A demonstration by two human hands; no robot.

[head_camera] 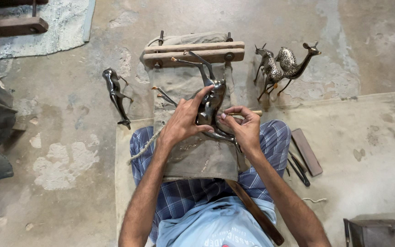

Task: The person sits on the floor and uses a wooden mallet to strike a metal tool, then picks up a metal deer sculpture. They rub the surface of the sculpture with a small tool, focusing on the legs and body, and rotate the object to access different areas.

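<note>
Two hands on dark metal deer (pixel 211 103) | left hand (pixel 184 120) grip holds body | right hand (pixel 244 127) grip pinches thin tool

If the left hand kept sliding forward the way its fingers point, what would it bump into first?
The left hand already grips the dark metal deer. Beyond that, probably the wooden clamp bars at the top of the canvas pad, though height is hard to judge from above.
</note>
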